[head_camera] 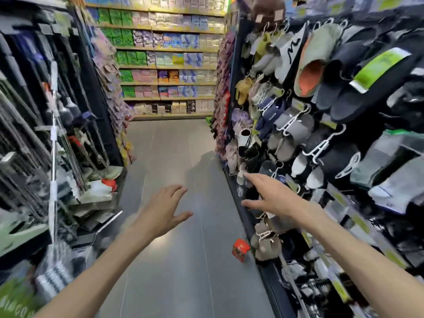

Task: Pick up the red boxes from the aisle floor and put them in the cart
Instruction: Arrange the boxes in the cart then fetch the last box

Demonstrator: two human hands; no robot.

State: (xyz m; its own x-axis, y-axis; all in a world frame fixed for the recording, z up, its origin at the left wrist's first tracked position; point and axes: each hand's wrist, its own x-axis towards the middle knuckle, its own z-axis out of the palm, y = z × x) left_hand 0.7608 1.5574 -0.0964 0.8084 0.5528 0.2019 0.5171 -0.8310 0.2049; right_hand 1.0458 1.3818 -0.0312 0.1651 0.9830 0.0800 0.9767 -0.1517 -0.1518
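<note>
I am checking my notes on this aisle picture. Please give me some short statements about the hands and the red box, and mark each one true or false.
1. One red box lies on the grey floor near the right-hand rack. True.
2. The left hand grips the red box. False: it is held out over the floor and holds nothing.
3. The right hand is open, fingers straight. True.
4. Slippers hang on the right-hand rack. True.
5. The red box sits on a shelf. False: it is on the floor.

One small red cardboard box (240, 250) with a printed front lies tilted on the grey aisle floor (174, 260), close beside the right-hand shelving base.
</note>
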